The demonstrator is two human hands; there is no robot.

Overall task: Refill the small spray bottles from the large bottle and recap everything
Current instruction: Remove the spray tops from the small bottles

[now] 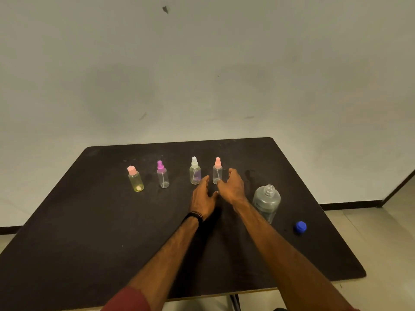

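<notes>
Head view.

Table [89, 243]: dark matte top, rounded corners, set against a pale wall [202, 63].

Small bottles, four, upright in a row across the far half of the table, each apart from its neighbour:
- Yellow bottle [135, 181], farthest left, pink flat cap, yellowish liquid inside.
- Purple-topped bottle [163, 176], clear body, spray head on, dip tube visible.
- White-topped bottle [195, 172], clear body, spray head on, a purple tint low inside.
- Pink-topped bottle [217, 171], clear body, spray head on, rightmost of the row.

Large bottle [266, 202]: clear, upright, right of the row and nearer the person, neck open with bare threads showing. Liquid level hard to tell.

Blue cap [300, 227]: lies on the table by itself, right of the large bottle and apart from it, near the table's right edge.

Left hand [202, 196]: reaches forward above the table, fingers straight and loosely together, thumb spread, tips just before the white-topped bottle; contact cannot be told. Dark bands [195, 217] at the wrist, red sleeve [128, 299] at the lower edge.

Right hand [232, 187]: beside the left hand, fingers loosely curved and apart, lying at the base of the pink-topped bottle; not closed round it, whether it touches cannot be told.
</notes>
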